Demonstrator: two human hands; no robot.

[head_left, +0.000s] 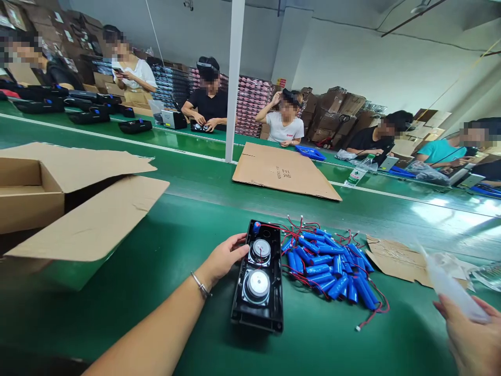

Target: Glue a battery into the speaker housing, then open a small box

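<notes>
- The left hand (225, 258) has its thumb and a finger on the left side of the black box (258, 317).
- The box lies just right of that hand. Its long way runs away from the person, with two round speakers (259, 284) in a row.
- The right hand (472, 331) is wrapped around a pale tube (450, 287). The tube's thin end points up and left of the hand.
- The left hand is nearer the box. The right hand is well apart from it, and the blue cells (329, 263) lie between.
- Torn card (399, 259) lies ahead and left of the right hand.
- The tube is blurry, so I can't tell what is in it. The right hand is cut off at the edge. Some left fingers are hidden.
</notes>
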